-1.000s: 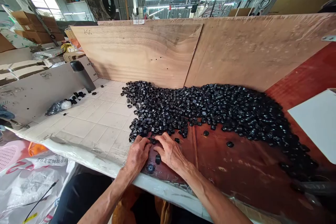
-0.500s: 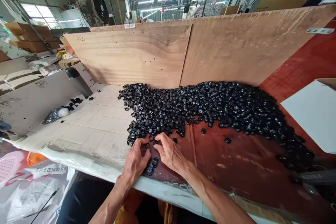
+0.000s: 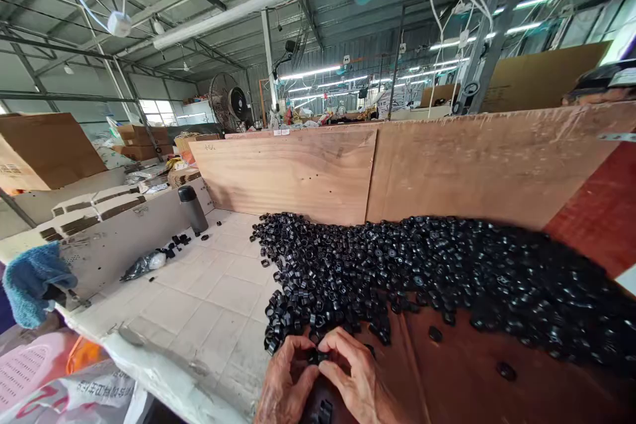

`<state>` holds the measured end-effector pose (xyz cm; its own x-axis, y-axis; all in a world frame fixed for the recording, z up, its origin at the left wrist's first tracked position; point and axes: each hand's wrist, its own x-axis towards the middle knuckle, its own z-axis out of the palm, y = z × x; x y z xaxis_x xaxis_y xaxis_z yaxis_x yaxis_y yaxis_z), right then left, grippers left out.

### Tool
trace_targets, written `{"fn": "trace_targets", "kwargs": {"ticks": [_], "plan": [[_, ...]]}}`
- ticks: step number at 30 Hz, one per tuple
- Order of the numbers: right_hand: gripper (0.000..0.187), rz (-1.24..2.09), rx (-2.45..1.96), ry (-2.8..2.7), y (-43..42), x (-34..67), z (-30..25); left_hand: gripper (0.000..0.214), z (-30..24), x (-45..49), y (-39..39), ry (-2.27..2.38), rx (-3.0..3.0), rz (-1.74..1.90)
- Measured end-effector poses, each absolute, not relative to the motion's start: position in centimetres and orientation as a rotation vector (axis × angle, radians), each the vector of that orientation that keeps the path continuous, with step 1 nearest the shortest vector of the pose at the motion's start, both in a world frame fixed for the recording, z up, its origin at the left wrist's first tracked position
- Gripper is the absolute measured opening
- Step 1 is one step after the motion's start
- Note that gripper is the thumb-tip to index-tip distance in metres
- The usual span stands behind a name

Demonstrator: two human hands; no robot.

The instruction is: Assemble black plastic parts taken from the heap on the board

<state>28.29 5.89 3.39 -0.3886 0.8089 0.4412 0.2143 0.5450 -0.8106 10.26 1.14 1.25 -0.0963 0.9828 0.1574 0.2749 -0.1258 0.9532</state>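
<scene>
At the lower middle of the head view my left hand [image 3: 288, 384] and my right hand [image 3: 355, 377] meet fingertip to fingertip. Both are closed in a pinch on small black plastic parts [image 3: 317, 356], mostly covered by the fingers. The left one seems to grip a ring; the right one's piece is too hidden to name exactly. Just beyond the fingertips lies a large pile of the same kind of black plastic rings and caps [image 3: 342, 265]. Another loose black piece [image 3: 324, 411] rests on the red-brown surface below, between the hands.
A tall wooden board [image 3: 283, 172] closes off the back of the table. On the pale left surface [image 3: 218, 291] are a dark bottle [image 3: 192, 211], a plastic bag [image 3: 143, 266] and several black bits. A blue towel [image 3: 37, 281] hangs at the left edge.
The camera has tilted up, so everything sits lower in view. My hands, apart before with a ring in the left and a black piece in the right, have come together.
</scene>
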Motion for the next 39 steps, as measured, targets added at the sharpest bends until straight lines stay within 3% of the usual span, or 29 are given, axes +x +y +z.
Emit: {"fn": "trace_targets", "kwargs": {"ticks": [5,10,18,29,39], "plan": [[0.027,0.872,-0.756,-1.922,6.1,28.6,3.8,0.023,1.0,9.9,1.3,1.426,1.557,1.305],[0.017,0.88,-0.851,-1.917,5.2,29.0,4.9,0.014,1.7,9.8,0.9,1.441,1.638,1.318],[0.008,0.997,-0.933,-1.895,5.0,29.4,5.7,0.021,1.8,9.8,1.1,1.357,1.694,1.36],[0.015,0.948,-0.77,-1.869,5.7,29.5,5.0,0.022,3.0,10.0,0.9,1.398,1.571,1.293],[0.016,1.405,-1.018,-1.644,5.6,29.3,5.2,0.022,2.6,10.1,1.0,1.339,1.599,1.35]]}}
